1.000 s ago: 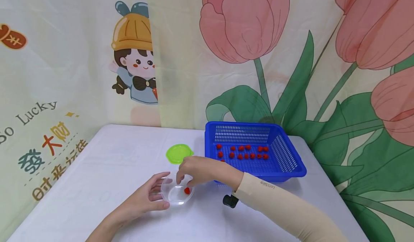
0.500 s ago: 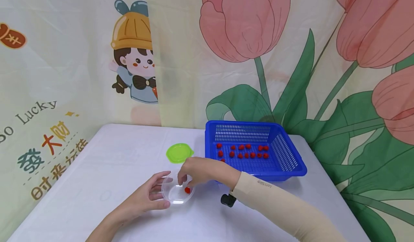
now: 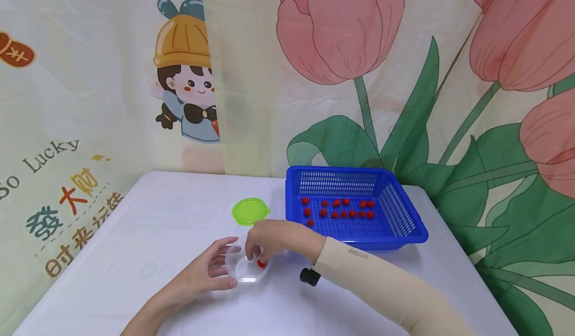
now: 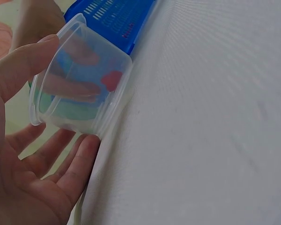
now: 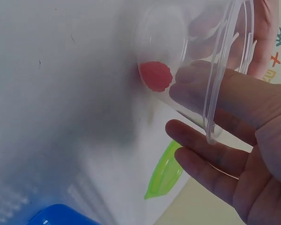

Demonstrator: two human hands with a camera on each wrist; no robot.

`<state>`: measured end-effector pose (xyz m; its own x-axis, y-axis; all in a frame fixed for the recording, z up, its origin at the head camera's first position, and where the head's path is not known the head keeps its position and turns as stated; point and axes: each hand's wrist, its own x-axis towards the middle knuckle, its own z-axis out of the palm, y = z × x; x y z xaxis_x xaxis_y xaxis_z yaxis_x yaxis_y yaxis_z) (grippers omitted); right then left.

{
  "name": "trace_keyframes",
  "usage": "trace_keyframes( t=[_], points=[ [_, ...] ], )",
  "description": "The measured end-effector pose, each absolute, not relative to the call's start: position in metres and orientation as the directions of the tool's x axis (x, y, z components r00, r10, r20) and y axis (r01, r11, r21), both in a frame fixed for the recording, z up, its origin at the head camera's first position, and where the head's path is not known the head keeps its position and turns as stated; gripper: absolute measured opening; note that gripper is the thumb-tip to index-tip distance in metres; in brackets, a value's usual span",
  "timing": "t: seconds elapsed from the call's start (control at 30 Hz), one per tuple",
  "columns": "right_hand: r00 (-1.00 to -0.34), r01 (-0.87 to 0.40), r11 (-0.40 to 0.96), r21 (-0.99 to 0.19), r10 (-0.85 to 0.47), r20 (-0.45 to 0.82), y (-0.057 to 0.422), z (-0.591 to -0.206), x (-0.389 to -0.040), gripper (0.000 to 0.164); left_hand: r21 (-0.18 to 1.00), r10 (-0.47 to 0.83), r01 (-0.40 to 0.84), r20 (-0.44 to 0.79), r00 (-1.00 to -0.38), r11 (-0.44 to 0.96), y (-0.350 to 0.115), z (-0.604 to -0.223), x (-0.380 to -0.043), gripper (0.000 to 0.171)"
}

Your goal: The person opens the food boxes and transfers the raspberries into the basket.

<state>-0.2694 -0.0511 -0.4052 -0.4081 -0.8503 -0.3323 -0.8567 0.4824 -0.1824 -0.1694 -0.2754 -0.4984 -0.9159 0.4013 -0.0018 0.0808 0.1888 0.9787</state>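
Observation:
My left hand (image 3: 202, 271) holds a clear round plastic tub (image 3: 244, 272) on the white table. In the left wrist view its thumb touches the rim and the fingers lie along the tub's wall (image 4: 84, 117). One red raspberry (image 5: 155, 76) lies inside, low against the tub's wall. My right hand (image 3: 278, 237) reaches over the rim. Through the clear wall in the right wrist view, its thumb and a finger stand parted just short of the raspberry, with nothing between them. Two other fingers of the right hand stay outside the tub.
Behind the tub lies a bright green lid (image 3: 249, 212). A blue slotted basket (image 3: 352, 239) stands back right, with several raspberries (image 3: 334, 215) spread over its floor. A flower-printed cloth (image 3: 251, 76) hangs behind the table.
The right hand has shifted slightly down, and in the head view its fingers cover more of the raspberry in the tub. The left hand keeps its hold, and the view has tilted a little.

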Motion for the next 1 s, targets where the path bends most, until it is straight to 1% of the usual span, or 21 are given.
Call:
trace_keyframes(
  t=[0.13, 0.3, 0.4, 0.53, 0.77, 0.9, 1.0],
  points=[
    [-0.442, -0.854, 0.507, -0.117, -0.826, -0.350, -0.056, -0.406, -0.266, 0.023, 0.981, 0.407, 0.087, 0.009, -0.914, 0.173, -0.275, -0.499, -0.170, 0.092],
    [-0.461, -0.857, 0.513, -0.056, -0.810, -0.361, -0.062, -0.407, -0.262, 0.023, 0.981, 0.405, 0.095, 0.019, -0.914, 0.169, -0.275, -0.500, -0.170, 0.092],
    [-0.470, -0.855, 0.517, -0.036, -0.803, -0.367, -0.064, -0.409, -0.260, 0.022, 0.983, 0.398, 0.072, -0.001, -0.917, 0.168, -0.274, -0.500, -0.170, 0.093],
    [-0.467, -0.857, 0.514, -0.032, -0.802, -0.372, -0.065, -0.412, -0.260, 0.020, 0.985, 0.391, 0.034, -0.035, -0.920, 0.168, -0.274, -0.500, -0.170, 0.093],
    [-0.439, -0.873, 0.486, -0.028, -0.811, -0.385, -0.066, -0.415, -0.262, 0.014, 0.983, 0.404, 0.087, 0.014, -0.915, 0.164, -0.274, -0.500, -0.171, 0.092],
    [-0.424, -0.882, 0.470, -0.025, -0.816, -0.393, -0.066, -0.415, -0.264, 0.013, 0.984, 0.405, 0.081, 0.009, -0.914, 0.161, -0.275, -0.500, -0.170, 0.092],
    [-0.417, -0.877, 0.477, -0.061, -0.817, -0.399, -0.064, -0.413, -0.265, 0.013, 0.983, 0.398, 0.066, -0.007, -0.918, 0.171, -0.274, -0.500, -0.170, 0.092]
  ],
)
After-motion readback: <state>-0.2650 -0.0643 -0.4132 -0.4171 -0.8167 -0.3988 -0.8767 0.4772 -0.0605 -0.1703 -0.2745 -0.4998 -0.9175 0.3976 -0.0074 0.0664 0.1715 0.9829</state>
